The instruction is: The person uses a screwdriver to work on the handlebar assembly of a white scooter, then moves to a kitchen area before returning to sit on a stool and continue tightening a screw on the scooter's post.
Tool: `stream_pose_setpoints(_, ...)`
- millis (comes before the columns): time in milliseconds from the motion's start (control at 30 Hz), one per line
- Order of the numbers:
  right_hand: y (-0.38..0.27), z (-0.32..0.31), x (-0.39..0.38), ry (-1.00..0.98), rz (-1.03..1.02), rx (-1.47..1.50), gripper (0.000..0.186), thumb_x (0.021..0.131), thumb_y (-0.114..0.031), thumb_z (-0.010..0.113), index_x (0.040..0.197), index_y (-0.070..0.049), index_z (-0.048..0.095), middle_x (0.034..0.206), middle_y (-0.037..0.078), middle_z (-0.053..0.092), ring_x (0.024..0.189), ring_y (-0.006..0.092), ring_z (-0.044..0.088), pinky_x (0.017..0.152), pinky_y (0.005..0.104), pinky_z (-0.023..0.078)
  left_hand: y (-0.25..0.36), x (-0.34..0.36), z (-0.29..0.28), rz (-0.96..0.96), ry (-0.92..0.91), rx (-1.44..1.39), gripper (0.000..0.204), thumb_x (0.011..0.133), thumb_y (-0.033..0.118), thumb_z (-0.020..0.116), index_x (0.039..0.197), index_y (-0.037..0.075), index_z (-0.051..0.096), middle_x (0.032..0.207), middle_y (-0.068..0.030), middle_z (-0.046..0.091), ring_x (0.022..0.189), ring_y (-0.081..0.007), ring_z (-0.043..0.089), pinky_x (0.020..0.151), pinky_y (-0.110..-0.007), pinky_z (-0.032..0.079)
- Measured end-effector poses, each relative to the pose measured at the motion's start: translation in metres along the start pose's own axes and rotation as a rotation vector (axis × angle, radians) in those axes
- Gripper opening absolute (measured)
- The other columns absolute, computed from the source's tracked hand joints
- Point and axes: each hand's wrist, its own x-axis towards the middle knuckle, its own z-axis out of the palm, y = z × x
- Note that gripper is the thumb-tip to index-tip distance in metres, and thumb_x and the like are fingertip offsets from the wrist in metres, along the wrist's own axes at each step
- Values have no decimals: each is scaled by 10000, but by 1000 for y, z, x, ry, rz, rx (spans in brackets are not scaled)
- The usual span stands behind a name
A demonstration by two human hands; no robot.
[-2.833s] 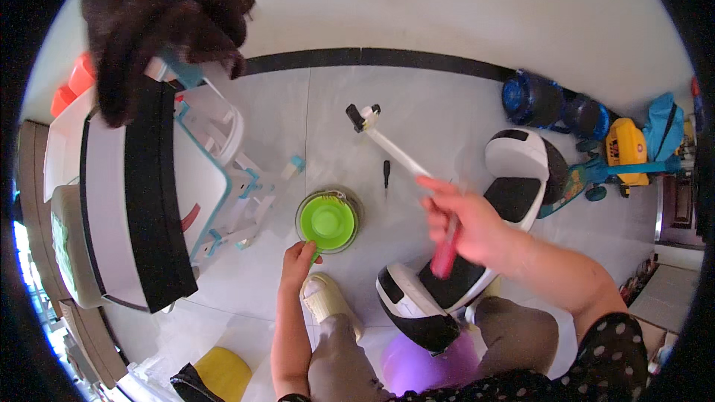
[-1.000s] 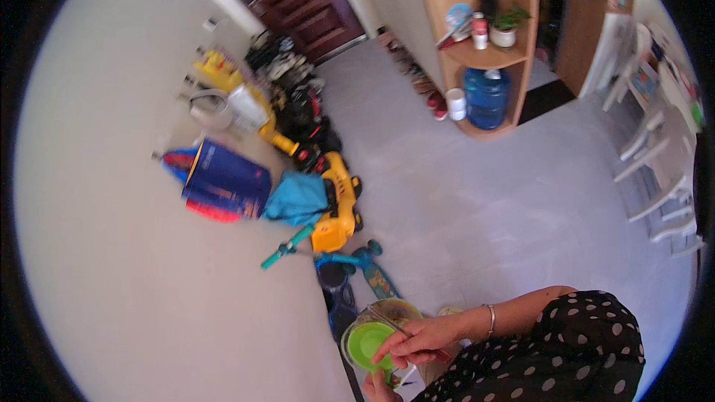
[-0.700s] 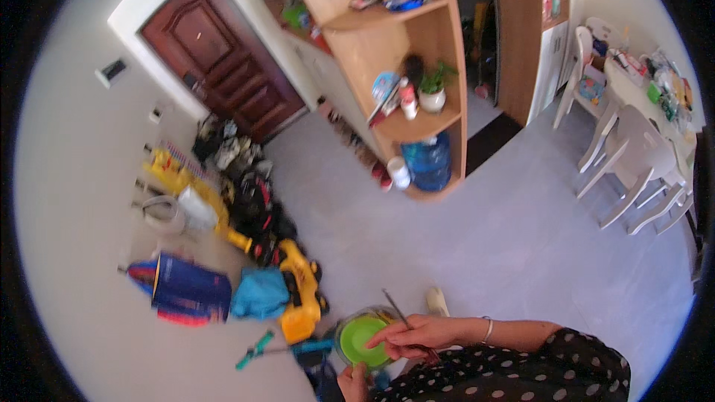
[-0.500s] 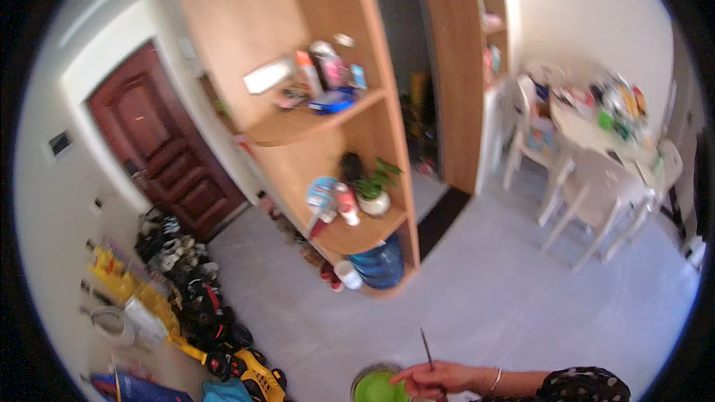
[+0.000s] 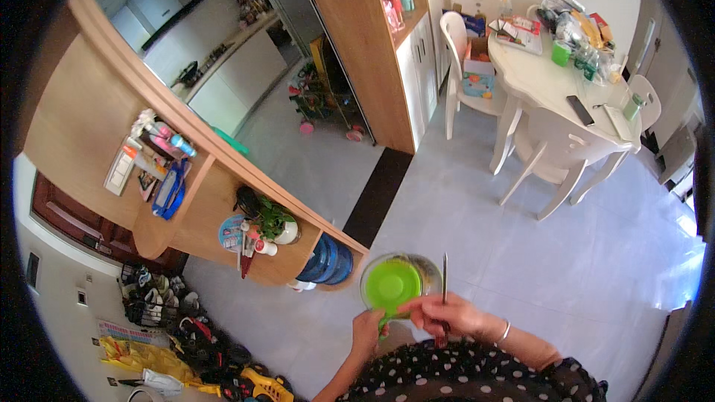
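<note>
Grey tiled floor ran past a wooden shelf and a cluttered white bench. The left hand gripped a green-lidded clear bowl, contents hidden; the right hand pinched a thin stick beside it.

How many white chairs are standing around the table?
3: one chair at the table's left end, one in front of it, one to its right. More may be hidden behind the table.

One green bowl, one thin stick, one white table, two white chairs, one blue water jug.
</note>
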Motion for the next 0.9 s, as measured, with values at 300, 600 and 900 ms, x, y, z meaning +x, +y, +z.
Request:
stream_pose_setpoints(300,-144,-89,141,59,-81,137,413,935,-261,490,1223,35,519,777,49,496,547,92,387,480,214,335,111,169,26,-57,-43,-231,330,855,292,602,816,-35,622,597,-42,548,499,-133,504,476,-275,406)
stream_pose_setpoints(600,-274,-138,346,130,-16,109,426,929,-292,528,1215,23,516,781,60,506,556,110,367,486,237,316,211,391,-22,82,-56,51,462,835,425,637,940,-24,648,646,-57,612,553,-125,570,524,-293,457)
stream_pose_setpoints(900,-381,-176,563,-108,264,52,420,931,-275,536,1236,13,508,806,44,514,595,104,405,534,233,351,282,534,-82,-179,234,-65,483,824,452,644,944,-15,625,701,-74,613,580,-154,577,532,-301,467)
